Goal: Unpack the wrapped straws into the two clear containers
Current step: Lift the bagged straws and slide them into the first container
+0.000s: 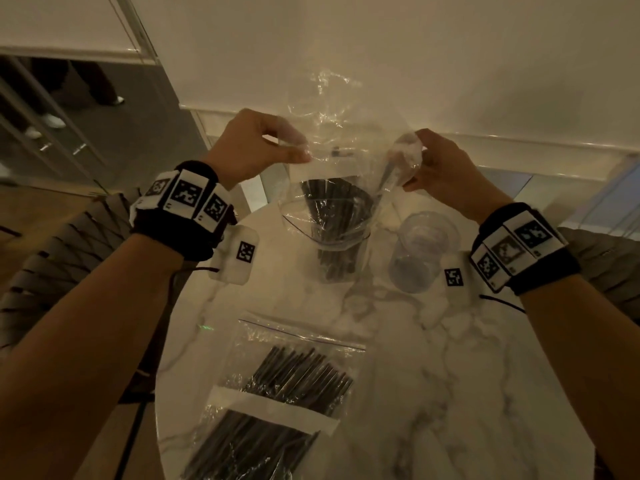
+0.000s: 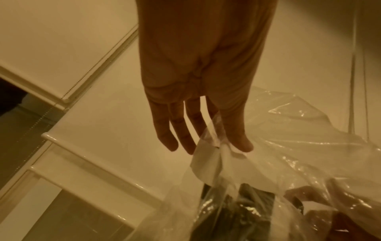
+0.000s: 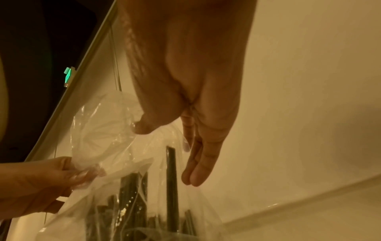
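Note:
A clear plastic bag [image 1: 346, 157] hangs mouth-down over a clear container [image 1: 341, 261] standing on the marble table [image 1: 450, 375]. Black straws [image 1: 332, 209] stand in that container, their tops still inside the bag. My left hand [image 1: 298, 147] pinches the bag's left edge by its white strip, thumb against fingers [image 2: 239, 141]. My right hand [image 1: 415, 168] grips the bag's right edge, with the plastic [image 3: 103, 138] bunched round its fingers [image 3: 193, 176]. A single straw [image 3: 171, 179] stands taller than the others. The second clear container [image 1: 420, 251] stands empty just to the right.
A second zip bag of black straws [image 1: 284, 382] lies flat near the table's front edge. A woven chair [image 1: 79, 244] stands at the left and another at the right [image 1: 606, 258]. A white wall and ledge [image 1: 519, 143] close the far side.

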A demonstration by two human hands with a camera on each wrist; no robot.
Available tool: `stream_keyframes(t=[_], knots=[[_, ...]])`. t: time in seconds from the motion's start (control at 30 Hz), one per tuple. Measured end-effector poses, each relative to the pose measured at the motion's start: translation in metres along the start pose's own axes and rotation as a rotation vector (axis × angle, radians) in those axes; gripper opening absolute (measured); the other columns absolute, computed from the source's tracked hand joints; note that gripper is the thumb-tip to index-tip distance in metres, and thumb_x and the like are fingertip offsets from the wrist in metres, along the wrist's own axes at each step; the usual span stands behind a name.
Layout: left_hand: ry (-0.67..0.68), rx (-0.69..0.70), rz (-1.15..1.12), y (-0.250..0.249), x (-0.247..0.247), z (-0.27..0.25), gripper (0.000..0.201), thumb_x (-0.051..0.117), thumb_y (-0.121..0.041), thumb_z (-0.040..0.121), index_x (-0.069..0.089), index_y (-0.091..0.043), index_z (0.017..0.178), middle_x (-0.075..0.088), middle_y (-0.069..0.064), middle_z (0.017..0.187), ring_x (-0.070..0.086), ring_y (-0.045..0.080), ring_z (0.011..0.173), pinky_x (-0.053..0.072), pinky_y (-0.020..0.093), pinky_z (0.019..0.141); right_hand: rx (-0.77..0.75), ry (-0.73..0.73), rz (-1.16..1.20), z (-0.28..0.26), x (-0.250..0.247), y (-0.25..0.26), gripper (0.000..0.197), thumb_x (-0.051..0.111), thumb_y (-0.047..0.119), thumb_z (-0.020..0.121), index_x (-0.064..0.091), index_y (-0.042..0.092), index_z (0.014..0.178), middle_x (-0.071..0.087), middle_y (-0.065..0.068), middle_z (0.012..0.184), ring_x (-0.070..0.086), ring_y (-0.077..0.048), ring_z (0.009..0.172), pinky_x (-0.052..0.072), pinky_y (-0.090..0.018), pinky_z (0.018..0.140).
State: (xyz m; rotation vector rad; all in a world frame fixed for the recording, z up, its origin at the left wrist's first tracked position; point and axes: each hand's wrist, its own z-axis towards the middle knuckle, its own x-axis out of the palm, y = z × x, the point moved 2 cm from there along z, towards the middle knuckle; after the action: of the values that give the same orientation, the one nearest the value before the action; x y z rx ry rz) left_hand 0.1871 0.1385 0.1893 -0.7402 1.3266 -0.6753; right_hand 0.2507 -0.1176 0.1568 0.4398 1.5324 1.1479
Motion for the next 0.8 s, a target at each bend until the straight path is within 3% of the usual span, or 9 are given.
stream_keyframes(t=[0.1,0.27,0.37,0.47,0.57,0.63,0.7,0.77,0.8], knots=[[0.037,-0.035,0.013,-0.004,-0.006,-0.003,0.038,0.078,-0.042,0.062,0.073,-0.016,0.090,0.070,-0.016,0.090,0.062,-0.013,0.077,0.047,0.024,0.078,-0.020,0.008,0.026,-0.001,-0.002,0.005,0.040,0.058,0.041,0.088,0.054,0.012,0.116,0.069,-0.016,0.092,0.070,-0.026,0.081,0.059,-0.040,0.079],[0.055,0.001,0.016,-0.018,-0.024,-0.011,0.038,0.079,-0.033,0.064,0.071,-0.013,0.094,0.072,-0.014,0.094,0.067,0.005,0.097,0.051,0.035,0.096,-0.027,0.082,-0.096,-0.002,-0.014,0.017,0.072,0.056,0.073,0.068,0.051,0.021,0.117,0.069,-0.008,0.088,0.070,-0.024,0.084,0.057,-0.044,0.084],[0.036,0.014,0.018,-0.029,-0.031,-0.013,0.046,0.071,-0.041,0.066,0.070,-0.013,0.103,0.070,-0.015,0.102,0.064,-0.006,0.091,0.049,0.029,0.087,-0.062,0.136,-0.169,-0.001,-0.018,0.026,0.073,0.054,0.078,0.065,0.055,0.023,0.113,0.070,-0.008,0.093,0.069,-0.024,0.085,0.056,-0.048,0.084],[0.147,-0.008,0.088,-0.032,-0.033,-0.014,0.034,0.066,-0.041,0.077,0.070,-0.024,0.106,0.066,-0.023,0.107,0.058,-0.023,0.086,0.044,0.018,0.077,-0.077,0.127,-0.179,-0.002,-0.022,0.030,0.082,0.053,0.084,0.057,0.056,0.025,0.113,0.069,-0.009,0.093,0.068,-0.026,0.086,0.055,-0.049,0.086],[0.151,0.020,0.102,-0.034,-0.035,-0.016,0.028,0.070,-0.028,0.079,0.069,-0.021,0.106,0.068,-0.020,0.109,0.060,-0.019,0.091,0.045,0.005,0.074,-0.084,0.159,-0.231,-0.005,-0.024,0.035,0.087,0.051,0.089,0.053,0.054,0.027,0.115,0.068,-0.009,0.096,0.067,-0.026,0.086,0.055,-0.049,0.085],[0.041,0.043,0.064,-0.033,-0.039,-0.016,0.021,0.072,-0.026,0.078,0.071,-0.023,0.098,0.071,-0.019,0.098,0.063,-0.011,0.087,0.050,0.013,0.079,-0.098,0.133,-0.249,-0.007,-0.024,0.036,0.067,0.051,0.081,0.065,0.060,0.027,0.104,0.070,-0.010,0.094,0.068,-0.021,0.082,0.056,-0.043,0.083],[-0.087,0.084,0.008,-0.034,-0.043,-0.019,0.014,0.071,-0.029,0.081,0.072,-0.024,0.094,0.072,-0.012,0.097,0.064,0.000,0.088,0.051,0.026,0.083,-0.158,-0.023,-0.193,-0.008,-0.027,0.041,0.027,0.049,0.053,0.089,0.062,0.030,0.086,0.072,-0.011,0.090,0.065,-0.004,0.070,0.055,-0.025,0.078],[-0.190,0.135,-0.049,-0.034,-0.048,-0.016,0.010,0.066,-0.030,0.085,0.071,-0.026,0.093,0.072,-0.005,0.099,0.064,0.010,0.092,0.051,0.028,0.081,-0.233,-0.239,-0.205,-0.010,-0.031,0.050,0.024,0.043,0.033,0.096,0.063,0.030,0.084,0.071,-0.005,0.085,0.059,0.006,0.060,0.049,-0.011,0.068],[-0.236,0.176,-0.074,-0.036,-0.049,-0.016,0.008,0.064,-0.030,0.087,0.069,-0.027,0.092,0.071,-0.006,0.099,0.065,0.011,0.093,0.052,0.027,0.079,-0.278,-0.327,-0.210,-0.009,-0.033,0.053,0.025,0.042,0.030,0.095,0.064,0.028,0.084,0.070,-0.002,0.086,0.058,0.005,0.062,0.049,-0.015,0.069]])
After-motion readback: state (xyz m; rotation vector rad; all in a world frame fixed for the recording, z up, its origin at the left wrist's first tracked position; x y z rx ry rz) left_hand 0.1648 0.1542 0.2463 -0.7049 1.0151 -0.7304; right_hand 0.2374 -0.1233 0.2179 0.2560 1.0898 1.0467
